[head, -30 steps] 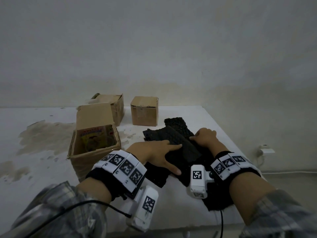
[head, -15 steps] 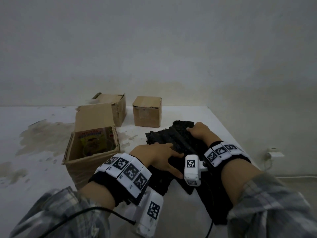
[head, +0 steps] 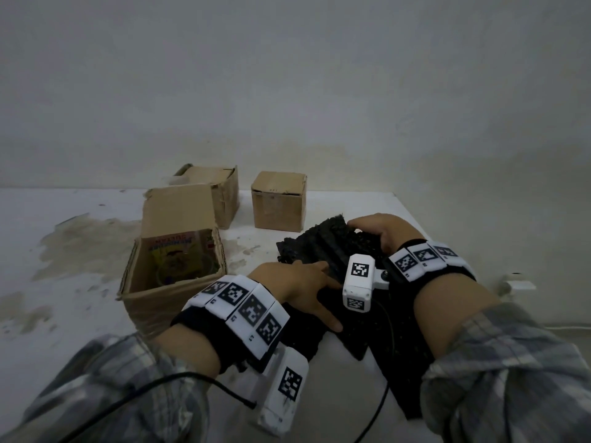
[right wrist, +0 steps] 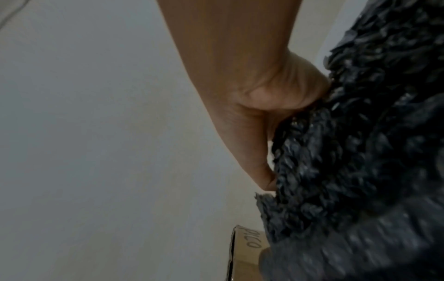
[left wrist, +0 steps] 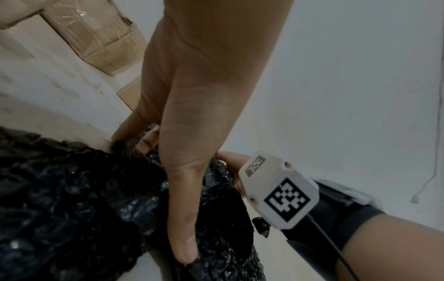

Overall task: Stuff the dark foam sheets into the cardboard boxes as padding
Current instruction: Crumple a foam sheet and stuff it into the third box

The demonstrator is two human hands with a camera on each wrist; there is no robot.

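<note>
A pile of dark foam sheets [head: 323, 247] lies on the white table [head: 80, 282], right of centre. My left hand [head: 307, 282] rests flat on its near part, with straight fingers and the thumb spread wide. In the left wrist view the left hand [left wrist: 192, 133] presses its thumb into the crinkled foam [left wrist: 72, 199]. My right hand [head: 367, 228] curls its fingers over the far edge of the top sheet, which is raised off the pile. In the right wrist view the right hand [right wrist: 271, 152] pinches the foam [right wrist: 360, 152]. An open cardboard box [head: 172, 282] stands left of the pile.
The open box holds a printed packet [head: 179, 257] and its flap stands up. Two closed cardboard boxes [head: 220, 193] [head: 278, 199] stand behind, near the wall. The table's right edge runs just past the foam. A cable hangs below my right wrist.
My right hand has gone from lying on the foam to gripping its far edge and lifting it. My left hand has stayed on the pile.
</note>
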